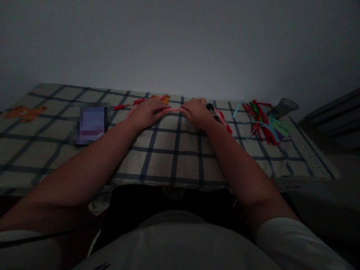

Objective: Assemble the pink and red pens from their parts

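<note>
A narrow pink strip (172, 110) stretches between my two hands, low over the checked cloth near the far side of the table. My left hand (149, 111) pinches its left end, palm down. At the other end, the fingers of my right hand (195, 112) are closed on it. A red pen (131, 103) lies just beyond my left hand, with another pink piece (131, 111) partly under that hand. Black and red pens or markers (216, 112) lie right beside my right hand, which hides part of them.
A checked cloth (163, 161) covers the table, which stands against a wall. On the left are a phone-like device (91, 125) with a lit screen and an orange cut-out (24, 112). Colourful strips (264, 125) and a tipped clear cup (284, 107) are at the right.
</note>
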### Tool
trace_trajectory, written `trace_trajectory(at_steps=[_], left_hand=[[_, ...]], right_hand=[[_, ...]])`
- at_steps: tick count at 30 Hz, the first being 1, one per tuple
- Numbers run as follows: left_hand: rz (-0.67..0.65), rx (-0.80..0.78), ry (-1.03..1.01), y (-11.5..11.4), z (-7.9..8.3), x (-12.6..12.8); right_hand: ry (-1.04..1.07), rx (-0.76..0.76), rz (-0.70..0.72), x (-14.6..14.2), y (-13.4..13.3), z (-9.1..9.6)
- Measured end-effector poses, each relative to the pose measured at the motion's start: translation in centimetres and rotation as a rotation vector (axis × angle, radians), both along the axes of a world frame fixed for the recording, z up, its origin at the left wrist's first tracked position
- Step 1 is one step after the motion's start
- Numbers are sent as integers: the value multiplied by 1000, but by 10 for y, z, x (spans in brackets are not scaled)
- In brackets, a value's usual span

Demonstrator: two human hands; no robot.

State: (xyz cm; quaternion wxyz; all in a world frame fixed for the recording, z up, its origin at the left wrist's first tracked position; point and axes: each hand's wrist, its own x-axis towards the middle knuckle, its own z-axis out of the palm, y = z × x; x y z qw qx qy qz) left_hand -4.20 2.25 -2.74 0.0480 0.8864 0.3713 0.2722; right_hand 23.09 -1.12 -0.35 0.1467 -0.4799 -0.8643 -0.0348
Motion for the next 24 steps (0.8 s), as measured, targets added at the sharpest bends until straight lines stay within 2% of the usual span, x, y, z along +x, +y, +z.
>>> trace_trajectory(at_steps=[12,24], left_hand=[[18,25,24,-8,2,1],[14,25,57,-8,4,1]], right_hand=[[47,0,-10,1,-4,6],[25,24,10,3,1,0]])
